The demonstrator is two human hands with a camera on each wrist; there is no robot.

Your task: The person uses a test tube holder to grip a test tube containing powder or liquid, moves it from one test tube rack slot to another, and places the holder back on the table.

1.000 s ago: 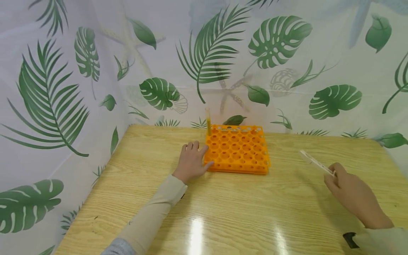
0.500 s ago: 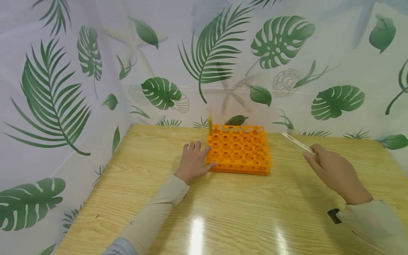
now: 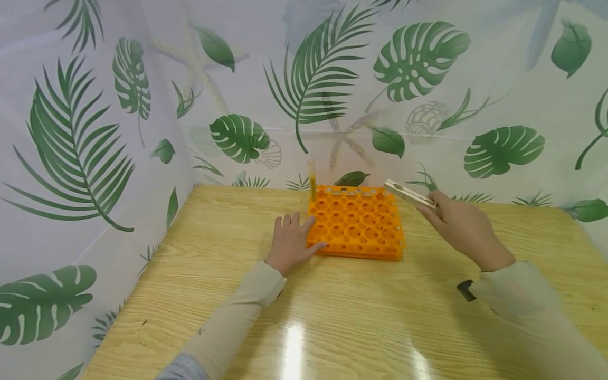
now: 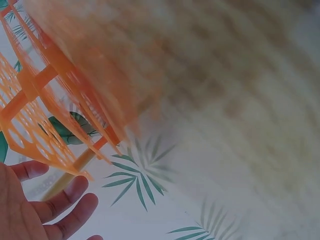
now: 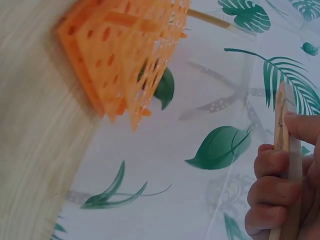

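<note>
An orange plastic test tube rack (image 3: pixel 353 224) with rows of round holes stands on the table. One clear test tube (image 3: pixel 312 183) holding yellow liquid rises upright from its back left corner. My left hand (image 3: pixel 291 244) lies at the rack's left side, thumb and forefinger at its front left edge. In the left wrist view its fingers (image 4: pixel 67 200) are relaxed beside the rack. My right hand (image 3: pixel 470 228) grips a wooden test tube clamp (image 3: pixel 409 194), its tip overlapping the rack's back right corner in the head view. The right wrist view shows fingers curled round the clamp's handle (image 5: pixel 289 172).
The wood-grain table (image 3: pixel 266 327) ends at the back against a white wall covering (image 3: pixel 285 79) printed with green leaves. The covering also runs along the left side.
My right hand has carried the wooden test tube clamp leftward and away from me, to the rack's back right corner. My left hand stays at the rack's left side.
</note>
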